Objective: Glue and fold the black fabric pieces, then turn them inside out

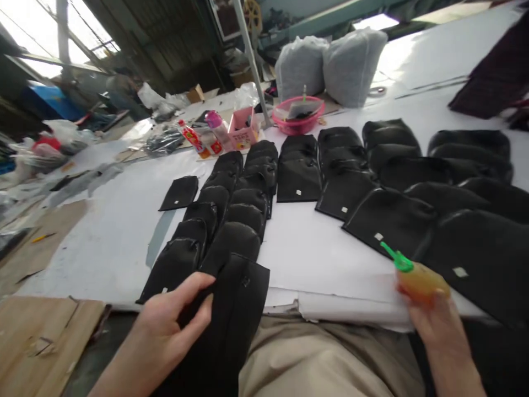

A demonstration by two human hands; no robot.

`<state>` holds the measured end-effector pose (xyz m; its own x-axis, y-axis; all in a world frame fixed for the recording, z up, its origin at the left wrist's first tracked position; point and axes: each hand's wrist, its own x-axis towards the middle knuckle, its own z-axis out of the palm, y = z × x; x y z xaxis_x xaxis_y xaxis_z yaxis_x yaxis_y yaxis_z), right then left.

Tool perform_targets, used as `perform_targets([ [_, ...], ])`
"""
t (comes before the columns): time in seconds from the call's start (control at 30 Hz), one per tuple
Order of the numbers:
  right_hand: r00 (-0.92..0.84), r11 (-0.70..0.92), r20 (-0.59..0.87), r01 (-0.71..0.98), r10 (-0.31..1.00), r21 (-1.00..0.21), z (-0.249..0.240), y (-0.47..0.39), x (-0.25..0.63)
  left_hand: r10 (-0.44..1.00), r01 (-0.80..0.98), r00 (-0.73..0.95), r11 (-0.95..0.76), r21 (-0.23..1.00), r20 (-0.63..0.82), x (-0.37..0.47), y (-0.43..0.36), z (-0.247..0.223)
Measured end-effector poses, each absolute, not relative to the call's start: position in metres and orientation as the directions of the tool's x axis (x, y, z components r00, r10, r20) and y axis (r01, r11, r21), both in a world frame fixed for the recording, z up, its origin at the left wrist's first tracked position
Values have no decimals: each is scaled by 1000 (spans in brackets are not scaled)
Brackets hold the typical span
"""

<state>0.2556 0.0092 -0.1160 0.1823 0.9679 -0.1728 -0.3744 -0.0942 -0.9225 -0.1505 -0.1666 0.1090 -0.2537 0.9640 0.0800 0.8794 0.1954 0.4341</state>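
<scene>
My left hand [177, 320] pinches the edge of a black leather-like piece [237, 298] at the near edge of the white table [289, 248]. A small mark shows near that piece's upper right corner. In my right hand [433, 314] is a small squeeze bottle [421, 281] of yellow-orange liquid with a green nozzle, tilted up to the left. The nozzle tip is close to a small white tag on a black piece [388, 220]; whether they touch I cannot tell. Overlapping rows of similar black pieces [227, 242] lie on both sides.
A lone black piece [179, 193] lies at the left. Farther back stand a red-labelled bottle [193, 139], a pink box [243, 129], a pink basket [298, 118] and two stuffed grey bags [351, 69]. A metal pole [252, 60] rises behind the rows. A wooden board [49, 342] is at near left.
</scene>
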Motion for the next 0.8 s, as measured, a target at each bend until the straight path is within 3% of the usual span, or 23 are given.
perform_targets([
  [0.1, 155, -131, -234, -491, 960, -861, -131, 3, 268, 994, 917, -90, 59, 395, 62, -105, -144, 100],
  [0.2, 96, -135, -222, -546, 970, -827, -132, 3, 263, 984, 974, -69, 30, 225, 166, -75, -117, 87],
  [0.27, 64, -129, -197, -555, 978, -822, -127, 2, 258, 982, 982, -73, 40, 183, 177, -54, -94, 69],
  [0.37, 65, -106, -171, -562, 983, -821, -119, 0, 255, 999, 964, -36, 25, 266, 38, -18, -55, 20],
  [0.43, 77, -98, -171, -571, 982, -815, -118, 0, 255, 996, 904, 2, 35, 426, -85, 5, -36, -16],
  [0.5, 85, -93, -172, -578, 981, -811, -118, 0, 256, 991, 861, 44, 26, 508, -126, 18, -29, -42],
  [0.67, 59, -100, -162, -566, 985, -818, -122, -1, 256, 941, 843, 334, -272, 464, -55, -10, -63, -47],
  [0.8, 70, -79, -135, -523, 988, -849, -118, -1, 252, 885, 816, 447, -344, 465, -129, -46, -101, -44],
])
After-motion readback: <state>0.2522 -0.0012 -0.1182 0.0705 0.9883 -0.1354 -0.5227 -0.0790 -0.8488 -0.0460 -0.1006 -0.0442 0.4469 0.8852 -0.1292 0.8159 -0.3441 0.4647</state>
